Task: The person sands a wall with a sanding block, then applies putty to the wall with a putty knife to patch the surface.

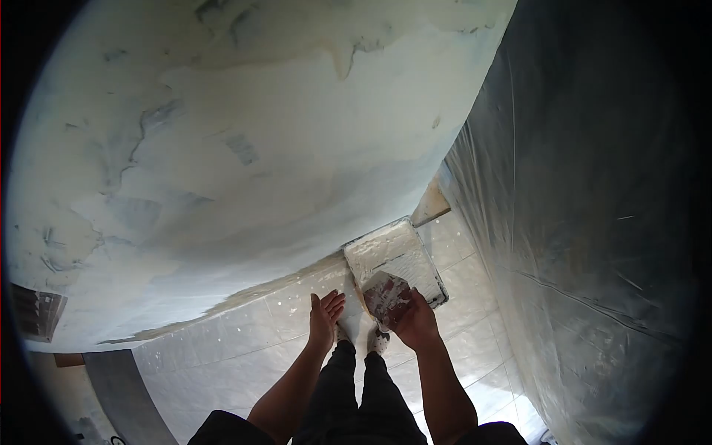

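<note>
My right hand [417, 320] grips a flat, reddish-brown spreader [386, 295] smeared with whitish plaster. The spreader overlaps the near end of a paint tray [432, 276] on the floor. Thick cream-coloured plaster [380, 248] coats the tray's far part, and ridges show in its bed. To the left, my left hand [324, 317] is held out with its fingers stretched and nothing in it. Ahead of both hands rises a pale wall [282, 141] with cracks and patchy grey smears.
Plastic sheeting [564, 222] hangs along the right side. Splattered light covering [245, 334] lies on the floor under my feet. A brown board [432, 204] stands behind the tray, near the corner. A dark vent grille [37, 311] sits low in the wall at far left.
</note>
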Demonstrator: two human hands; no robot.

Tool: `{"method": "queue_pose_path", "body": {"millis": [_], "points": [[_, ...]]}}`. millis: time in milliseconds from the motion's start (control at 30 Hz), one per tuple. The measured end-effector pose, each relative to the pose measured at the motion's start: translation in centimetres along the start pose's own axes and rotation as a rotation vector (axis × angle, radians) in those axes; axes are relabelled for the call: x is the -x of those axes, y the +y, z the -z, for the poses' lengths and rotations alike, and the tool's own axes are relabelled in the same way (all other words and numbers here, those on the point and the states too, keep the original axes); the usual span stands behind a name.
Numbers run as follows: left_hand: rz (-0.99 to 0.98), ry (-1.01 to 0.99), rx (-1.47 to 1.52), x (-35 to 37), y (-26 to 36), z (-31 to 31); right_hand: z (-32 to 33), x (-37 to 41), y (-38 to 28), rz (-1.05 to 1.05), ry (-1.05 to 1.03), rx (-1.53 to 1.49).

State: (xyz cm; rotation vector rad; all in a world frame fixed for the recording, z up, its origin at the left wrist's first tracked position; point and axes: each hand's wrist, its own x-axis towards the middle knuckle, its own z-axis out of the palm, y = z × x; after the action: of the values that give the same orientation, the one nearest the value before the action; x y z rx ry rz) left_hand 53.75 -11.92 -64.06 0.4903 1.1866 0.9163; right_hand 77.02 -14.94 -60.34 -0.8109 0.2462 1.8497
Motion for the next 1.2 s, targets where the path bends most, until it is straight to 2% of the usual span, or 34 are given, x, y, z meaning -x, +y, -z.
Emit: {"method": "queue_pose_path", "body": {"millis": [67,100,167,333,400,467,533,567,600,633,667,700,733,767,833,900,1000,1067,1100,1167,1200], "points": [[-0.113,-0.027,0.011,1.9,3.5,-0.8,-4.9,2.4,0.0,0.075,0.011,-0.018],[-0.184,-0.048,0.010,3.0,5.3,-1.1,-4.9,2.8,0.1,0.064,-0.107,-0.050],[-0.325,-0.059,0.016,5.3,8.0,-1.4,-8.7,4.7,0.4,0.110,-0.106,-0.006],[-0.671,-0.116,0.012,12.4,13.6,-1.1,-17.4,9.6,1.2,0.136,-0.301,0.103],[-0.817,-0.115,-0.049,14.5,16.4,0.2,-18.7,9.2,1.5,0.126,-0.397,0.175],[-0.912,-0.105,-0.084,17.4,19.9,2.0,-19.0,7.8,2.3,-0.015,-0.720,-0.012],[-1.143,-0.103,-0.277,21.4,25.7,4.2,-23.5,9.3,4.4,0.030,-0.729,0.029],[-1.238,-0.129,-0.269,21.8,27.9,5.9,-26.4,10.3,5.9,0.089,-0.709,0.044],[-1.296,-0.120,-0.306,23.1,30.4,7.5,-30.1,11.1,7.8,0.215,-0.601,0.214],[-1.349,-0.115,-0.349,24.6,33.2,9.4,-32.9,12.2,9.5,0.138,-0.685,0.093],[-1.437,-0.138,-0.372,25.4,36.0,11.3,-34.9,11.4,11.3,0.153,-0.900,0.066],[-1.521,-0.166,-0.384,26.5,38.6,13.0,-39.5,14.1,13.5,0.299,-0.720,0.305],[-1.600,-0.149,-0.465,27.8,41.4,14.5,-42.9,15.3,15.3,0.380,-0.679,0.370],[-1.683,-0.136,-0.545,29.3,44.2,15.8,-44.5,13.8,15.9,0.377,-0.823,0.312],[-1.835,-0.148,-0.638,31.6,49.2,18.0,-49.8,15.9,17.7,0.519,-0.944,0.348],[-1.912,-0.026,-0.803,34.0,53.8,19.9,-54.7,18.4,19.4,0.725,-0.972,0.351],[-2.044,-0.061,-0.766,35.8,60.1,21.9,-60.2,19.8,19.3,1.083,-1.150,0.493],[-2.109,-0.066,-0.748,37.3,63.2,22.1,-64.0,21.9,19.9,1.591,-1.114,0.815],[-2.116,-0.083,-0.740,38.1,64.5,22.1,-65.4,22.5,19.6,1.609,-1.105,0.816],[-2.205,-0.040,-0.883,39.6,66.7,22.0,-68.0,23.6,18.6,2.589,-0.894,1.327],[-2.221,-0.031,-0.897,40.3,67.7,21.9,-69.3,23.9,18.3,2.606,-0.894,1.326]]}}
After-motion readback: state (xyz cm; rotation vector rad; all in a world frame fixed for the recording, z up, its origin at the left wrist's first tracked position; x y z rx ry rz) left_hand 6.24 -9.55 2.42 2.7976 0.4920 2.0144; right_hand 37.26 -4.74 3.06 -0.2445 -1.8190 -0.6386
